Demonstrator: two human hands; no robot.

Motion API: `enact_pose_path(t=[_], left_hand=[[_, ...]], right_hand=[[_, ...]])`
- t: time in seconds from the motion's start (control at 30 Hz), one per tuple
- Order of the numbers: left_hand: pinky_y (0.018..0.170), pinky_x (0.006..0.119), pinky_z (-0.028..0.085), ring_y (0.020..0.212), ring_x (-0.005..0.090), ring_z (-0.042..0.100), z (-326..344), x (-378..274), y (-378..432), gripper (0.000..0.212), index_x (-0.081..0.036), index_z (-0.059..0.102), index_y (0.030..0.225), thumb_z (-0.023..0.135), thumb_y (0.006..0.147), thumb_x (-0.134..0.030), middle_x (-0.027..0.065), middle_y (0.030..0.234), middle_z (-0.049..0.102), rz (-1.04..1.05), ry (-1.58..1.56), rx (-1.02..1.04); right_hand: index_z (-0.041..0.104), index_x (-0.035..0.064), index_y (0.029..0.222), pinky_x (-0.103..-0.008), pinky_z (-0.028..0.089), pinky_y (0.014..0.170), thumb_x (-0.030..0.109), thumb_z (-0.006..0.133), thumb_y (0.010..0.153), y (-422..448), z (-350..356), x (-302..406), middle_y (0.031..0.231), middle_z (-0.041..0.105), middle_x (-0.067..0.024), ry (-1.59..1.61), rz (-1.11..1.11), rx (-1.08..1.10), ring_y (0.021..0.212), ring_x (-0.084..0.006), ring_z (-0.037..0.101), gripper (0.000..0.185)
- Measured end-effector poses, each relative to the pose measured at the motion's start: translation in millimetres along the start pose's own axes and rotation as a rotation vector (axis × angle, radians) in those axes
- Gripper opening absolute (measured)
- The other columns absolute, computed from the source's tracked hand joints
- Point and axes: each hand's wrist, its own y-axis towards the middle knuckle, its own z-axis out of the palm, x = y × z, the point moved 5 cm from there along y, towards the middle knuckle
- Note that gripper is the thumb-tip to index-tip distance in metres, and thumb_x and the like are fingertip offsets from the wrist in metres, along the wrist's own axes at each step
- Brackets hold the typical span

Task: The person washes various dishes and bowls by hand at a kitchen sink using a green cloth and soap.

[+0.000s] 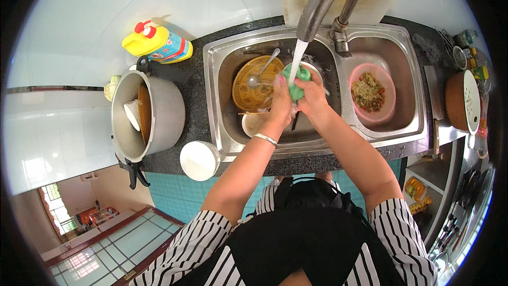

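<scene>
Water runs from the faucet (pixel 313 12) onto a green cloth (pixel 298 83) over the left sink basin. My right hand (pixel 313 93) grips the cloth from the right. On its left side, my left hand (pixel 281 103) presses against it, with fingers partly hidden by water and cloth. Behind the hands is a white bowl (pixel 315 69), mostly covered. Left of them, a brown patterned plate (pixel 248 95) lies in the basin with a metal spoon (pixel 270 61) on it. Below that plate are chopsticks (pixel 252 113) and another pale bowl (pixel 252 125).
A large metal pot (pixel 166 115) holding dishes stands on the left counter, near stacked white bowls (pixel 198 161) at the edge and a yellow detergent jug (pixel 158 43). In the right basin sits a pink bowl (pixel 393 99) with food scraps. A cleaver (pixel 433 91) lies farther right.
</scene>
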Motion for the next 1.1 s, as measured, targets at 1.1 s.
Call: enact_pose_path(t=[1.1], left_hand=[[0.066,0.047,0.054,0.106,0.027,0.051,11.4,-16.7,-7.6,0.052,-0.018,0.03,0.131,0.031,0.091,-0.05,0.0081,0.122,0.045,-0.167,0.066,0.079]], right_hand=[[0.055,0.0026,0.109,-0.0363,0.049,0.073,0.023,0.061,0.075,38.4,-26.4,25.2,0.099,0.06,-0.0168,-1.292,-0.398,0.19,0.09,-0.028,0.06,0.04]])
